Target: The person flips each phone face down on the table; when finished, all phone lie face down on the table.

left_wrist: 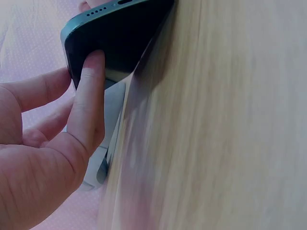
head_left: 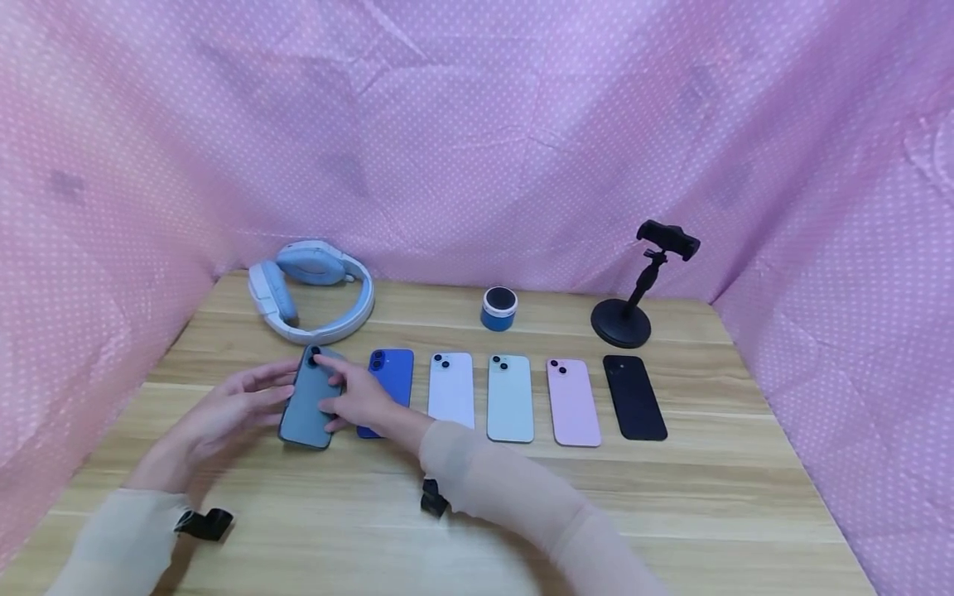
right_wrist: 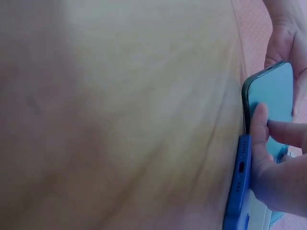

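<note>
My left hand (head_left: 231, 406) holds a dark green phone (head_left: 304, 414) by its left edge, one finger lying across its dark screen side (left_wrist: 120, 52) in the left wrist view. The phone is tilted over the table, its back with the camera facing up. My right hand (head_left: 365, 401) reaches over from the right. Its index finger points to the camera at the phone's top, and other fingertips (right_wrist: 261, 112) touch its back. Under the right hand a blue phone (head_left: 395, 377) lies partly covered.
To the right lie a white phone (head_left: 451, 393), a pale green phone (head_left: 510, 401), a pink phone (head_left: 574, 406) and a black phone (head_left: 636, 401), backs up. Behind stand light blue headphones (head_left: 358, 310), a small blue speaker (head_left: 498, 310) and a black phone stand (head_left: 622, 323).
</note>
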